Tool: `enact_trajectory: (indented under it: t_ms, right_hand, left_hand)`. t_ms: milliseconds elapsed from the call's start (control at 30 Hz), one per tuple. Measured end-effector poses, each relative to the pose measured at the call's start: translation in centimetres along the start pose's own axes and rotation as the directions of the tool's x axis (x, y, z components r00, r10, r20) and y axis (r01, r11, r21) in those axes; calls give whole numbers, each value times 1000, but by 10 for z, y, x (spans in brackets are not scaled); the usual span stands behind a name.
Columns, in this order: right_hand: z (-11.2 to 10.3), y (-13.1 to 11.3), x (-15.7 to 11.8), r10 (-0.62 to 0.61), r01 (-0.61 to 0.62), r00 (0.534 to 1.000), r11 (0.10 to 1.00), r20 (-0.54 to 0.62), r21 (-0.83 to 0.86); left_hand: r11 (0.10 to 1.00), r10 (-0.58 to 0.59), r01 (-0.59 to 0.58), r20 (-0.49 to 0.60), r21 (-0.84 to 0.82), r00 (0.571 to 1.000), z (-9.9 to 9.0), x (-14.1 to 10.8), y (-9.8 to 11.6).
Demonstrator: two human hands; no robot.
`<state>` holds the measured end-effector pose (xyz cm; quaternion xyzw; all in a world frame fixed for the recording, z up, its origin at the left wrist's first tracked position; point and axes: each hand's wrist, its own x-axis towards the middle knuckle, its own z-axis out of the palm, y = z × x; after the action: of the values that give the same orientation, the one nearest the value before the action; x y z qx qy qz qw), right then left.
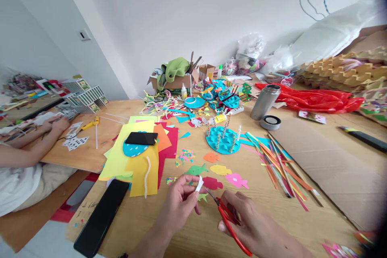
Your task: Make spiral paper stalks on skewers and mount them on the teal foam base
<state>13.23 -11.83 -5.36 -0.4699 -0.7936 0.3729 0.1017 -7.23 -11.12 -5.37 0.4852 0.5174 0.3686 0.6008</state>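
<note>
Between the thumb and fingers of my left hand (181, 199) is a small white strip (199, 184), which looks like paper or tape. My right hand (244, 213) grips red-handled scissors (228, 221), their tips pointing at the strip and close to it. Around my left hand lie paper fish: a dark red one (212, 183), a green one (196, 169), a yellow one (220, 169), a pink one (236, 180) and an orange one (211, 157). A light green fish (202, 197) is partly hidden below my left fingers. Beyond them sits a blue round base (223, 141) with twisted posts.
Coloured paper sheets (121, 153) with a phone (141, 138) on top lie left; a black device (102, 217) is nearer. Paper strips (281, 161), cardboard (320, 161) and a steel flask (265, 102) are on the right. A co-worker's arms (33, 145) rest at the far-left table.
</note>
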Motion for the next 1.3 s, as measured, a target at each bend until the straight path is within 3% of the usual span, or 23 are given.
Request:
enact_trajectory:
  t_ms: [467, 833, 1300]
  right_hand:
    - [2, 1, 8, -54, 53, 998, 998, -44, -34]
    - [5, 6, 11, -15, 10, 1000, 977, 19, 213]
    - [12, 11, 11, 23, -25, 1000, 974, 12, 225]
  left_hand:
    - [1000, -5, 6, 64, -23, 998, 2, -1, 0]
    - [999, -9, 11, 74, -34, 997, 4, 0, -2]
    - [999, -20, 23, 85, -39, 996, 7, 0, 0]
